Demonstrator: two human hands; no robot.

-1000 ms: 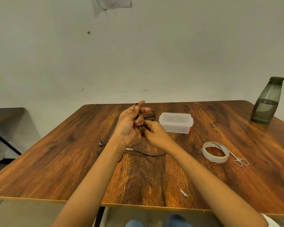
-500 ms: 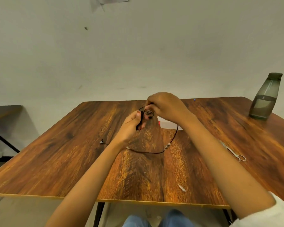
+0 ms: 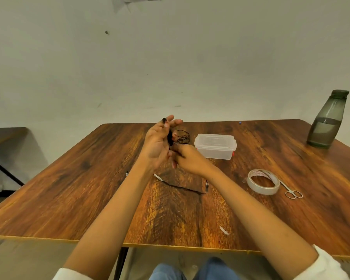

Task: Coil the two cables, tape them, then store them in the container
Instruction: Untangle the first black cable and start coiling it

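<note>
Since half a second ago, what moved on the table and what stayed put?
The right hand dropped from above the container to below the left hand, winding the black cable around its fingers; less cable trails on the table. The tape roll, now uncovered, scissors and bottle stayed put.

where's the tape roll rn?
In the head view the tape roll lies flat on the table, to the right of the right hand, with the scissors just beside it and the lidded container farther back.
</note>
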